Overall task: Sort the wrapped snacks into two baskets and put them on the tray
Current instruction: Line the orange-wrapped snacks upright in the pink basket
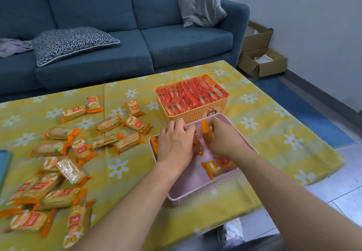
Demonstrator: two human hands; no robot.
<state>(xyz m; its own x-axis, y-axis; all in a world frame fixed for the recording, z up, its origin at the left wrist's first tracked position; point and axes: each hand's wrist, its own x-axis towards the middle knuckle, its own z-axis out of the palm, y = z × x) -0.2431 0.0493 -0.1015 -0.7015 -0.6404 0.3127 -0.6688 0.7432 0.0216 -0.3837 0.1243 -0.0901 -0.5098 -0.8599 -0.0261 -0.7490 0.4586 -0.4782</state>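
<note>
On a yellow daisy-print tablecloth (264,139), both hands reach into a pink basket (197,194). The right hand (225,141) grips an orange-wrapped cracker pack (206,131); the left hand (174,143) presses down on packs, its grip hidden. The orange basket (195,113) is full of red snacks. Many loose cracker packs (58,172) lie well apart; upright packs may topple if released loosely.

Two baskets: orange basket (195,113), pink basket (205,190). Two cushions (199,1). Two cardboard boxes (262,62). Two hands.
</note>
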